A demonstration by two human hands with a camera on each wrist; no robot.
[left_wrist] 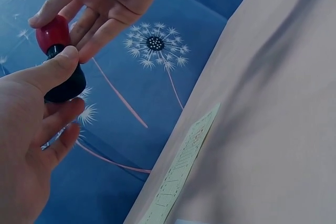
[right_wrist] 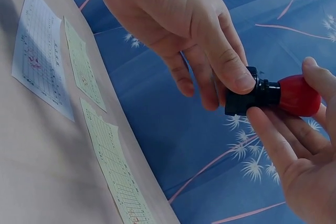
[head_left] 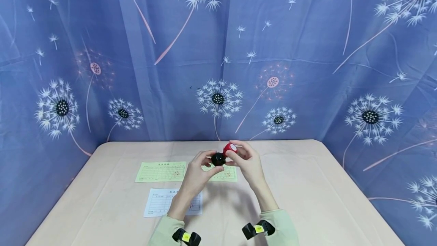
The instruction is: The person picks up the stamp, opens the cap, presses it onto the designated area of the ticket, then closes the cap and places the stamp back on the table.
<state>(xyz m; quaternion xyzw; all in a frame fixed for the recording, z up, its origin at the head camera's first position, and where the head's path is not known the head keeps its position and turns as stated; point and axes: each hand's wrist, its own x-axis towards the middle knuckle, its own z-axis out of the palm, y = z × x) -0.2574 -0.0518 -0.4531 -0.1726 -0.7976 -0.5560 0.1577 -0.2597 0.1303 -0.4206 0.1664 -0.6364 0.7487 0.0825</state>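
Observation:
Both hands hold a stamp up over the far part of the table. It has a black body and a rounded red handle with a pale round label on its end. My left hand pinches the black body between thumb and fingers. From the other side, my right hand grips the red handle, its thumb and fingertips around the knob. In the right wrist view the stamp lies nearly sideways, its dark neck showing between the two hands.
On the pale table, a green printed form lies left of the hands. A second green form is partly covered by them. Nearer lies a white form, overlapped by the left forearm. A blue dandelion-print curtain rises behind the table.

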